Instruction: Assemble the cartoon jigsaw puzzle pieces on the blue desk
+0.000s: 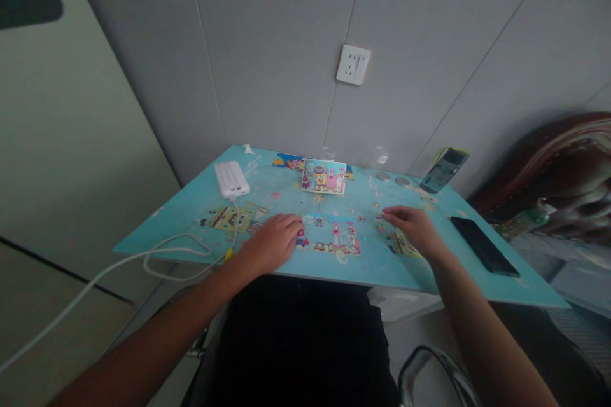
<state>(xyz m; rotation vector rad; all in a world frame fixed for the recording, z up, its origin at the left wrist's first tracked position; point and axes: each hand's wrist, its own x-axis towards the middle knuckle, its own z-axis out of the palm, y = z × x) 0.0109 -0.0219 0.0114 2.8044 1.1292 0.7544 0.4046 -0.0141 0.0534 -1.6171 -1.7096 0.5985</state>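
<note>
A partly assembled cartoon jigsaw puzzle (351, 240) lies on the blue table (277, 264), with gaps in its middle. My left hand (277, 238) rests at the puzzle's left edge, fingers together; what they hold, if anything, is hidden. My right hand (410, 222) is right of the puzzle, its thumb and fingertips brought together near small loose pieces (377, 205); anything between them is too small to make out. Behind the puzzle, a cartoon picture card (323, 177) leans at a tilt, showing several characters.
A white power bank (231, 179) with a white cable (177, 236) is at the left. A black phone (483, 247) lies at the right, with a dark bottle (445, 170) behind it. A wall socket (353, 65) is above the table.
</note>
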